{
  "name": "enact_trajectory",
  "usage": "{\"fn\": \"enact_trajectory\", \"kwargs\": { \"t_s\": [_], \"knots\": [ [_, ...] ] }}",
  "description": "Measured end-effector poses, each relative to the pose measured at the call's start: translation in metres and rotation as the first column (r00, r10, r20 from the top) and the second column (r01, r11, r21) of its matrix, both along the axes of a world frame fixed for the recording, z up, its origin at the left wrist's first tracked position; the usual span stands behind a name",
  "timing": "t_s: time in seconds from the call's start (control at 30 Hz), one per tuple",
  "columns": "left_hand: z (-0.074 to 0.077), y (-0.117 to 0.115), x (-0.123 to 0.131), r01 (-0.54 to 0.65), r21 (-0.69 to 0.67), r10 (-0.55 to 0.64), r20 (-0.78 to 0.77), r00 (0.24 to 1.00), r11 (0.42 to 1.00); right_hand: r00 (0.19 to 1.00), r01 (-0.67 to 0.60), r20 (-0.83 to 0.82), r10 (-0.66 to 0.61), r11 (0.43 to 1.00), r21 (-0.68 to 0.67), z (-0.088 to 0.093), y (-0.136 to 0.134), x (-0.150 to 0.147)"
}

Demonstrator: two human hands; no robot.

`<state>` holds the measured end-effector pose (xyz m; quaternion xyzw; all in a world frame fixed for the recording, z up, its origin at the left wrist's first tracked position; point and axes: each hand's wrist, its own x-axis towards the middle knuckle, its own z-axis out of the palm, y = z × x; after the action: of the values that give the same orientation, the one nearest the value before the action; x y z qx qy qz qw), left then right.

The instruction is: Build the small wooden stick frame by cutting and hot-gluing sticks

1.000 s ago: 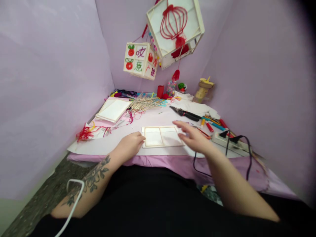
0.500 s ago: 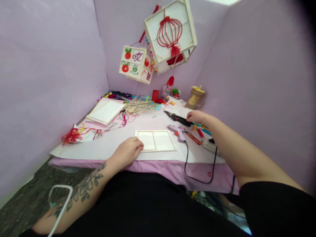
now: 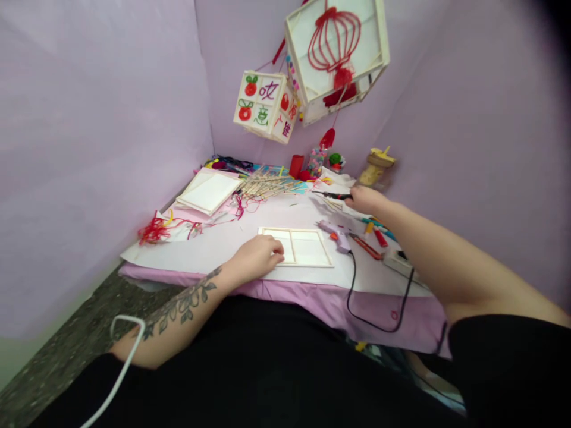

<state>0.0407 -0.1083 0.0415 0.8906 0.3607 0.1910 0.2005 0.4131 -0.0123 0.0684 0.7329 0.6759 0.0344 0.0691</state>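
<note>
the left hand [image 3: 256, 257] lies palm down on the near left corner of a flat rectangular frame of pale wooden sticks [image 3: 298, 247], its fingers curled loosely over the frame's edge and pressing it rather than gripping. the frame, split into two panes by a middle stick, lies on white paper near the front edge of the lilac-covered desk [image 3: 312, 300]. the right hand [image 3: 363, 199] is stretched out well beyond the frame toward the back of the desk, fingers closed around the handle of black scissors with red trim [image 3: 332, 195], which are lifted clear of the surface with the tip pointing left. just right of the frame lies a lilac glue gun [image 3: 335, 233] with a black cord [image 3: 357, 297] hanging over the desk's front. red and orange marker pens [image 3: 372, 235] lie beside it. farther back sit a stack of white framed panels [image 3: 209, 191], a heap of bamboo sticks [image 3: 267, 184] and a tangle of red thread [image 3: 154, 229]. two square paper lanterns [image 3: 334, 53] hang overhead.
</note>
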Motion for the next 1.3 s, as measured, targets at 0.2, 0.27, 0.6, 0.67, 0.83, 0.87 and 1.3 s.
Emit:
{"fn": "enact_trajectory", "kwargs": {
  "t_s": [0.2, 0.27, 0.6, 0.67, 0.83, 0.87, 1.3],
  "knots": [
    [-0.011, -0.001, 0.029, 0.064, 0.029, -0.053, -0.277, 0.959, 0.998, 0.820, 0.294, -0.570, -0.050, 0.892, 0.343, 0.053, -0.053, -0.016],
    [-0.009, -0.001, 0.029, 0.097, 0.012, -0.090, -0.276, 0.957, 0.995, 0.472, 0.344, -0.878, 0.083, 0.899, 0.270, 0.059, -0.088, -0.027],
    [0.055, -0.003, 0.007, -0.053, -0.256, 0.261, 0.946, 0.193, 0.965, -0.199, 0.215, -0.958, 0.207, 0.963, 0.164, -0.009, -0.194, -0.150],
    [0.057, -0.008, 0.011, 0.015, -0.293, 0.289, 0.949, 0.124, 0.956, -0.127, 0.198, -0.966, 0.225, 0.960, 0.197, -0.017, -0.196, -0.176],
    [0.050, -0.023, 0.023, -0.030, -0.315, 0.317, 0.943, 0.101, 0.948, 0.076, 0.127, -0.933, 0.352, 0.925, 0.359, -0.026, -0.197, -0.206],
    [0.049, -0.024, 0.024, -0.042, -0.316, 0.318, 0.943, 0.100, 0.948, 0.094, 0.119, -0.924, 0.370, 0.918, 0.379, -0.028, -0.198, -0.208],
    [0.045, -0.025, 0.015, -0.223, -0.243, 0.291, 0.931, 0.219, 0.944, 0.119, 0.051, -0.942, 0.313, 0.946, 0.321, -0.031, -0.206, -0.215]
  ]
}}
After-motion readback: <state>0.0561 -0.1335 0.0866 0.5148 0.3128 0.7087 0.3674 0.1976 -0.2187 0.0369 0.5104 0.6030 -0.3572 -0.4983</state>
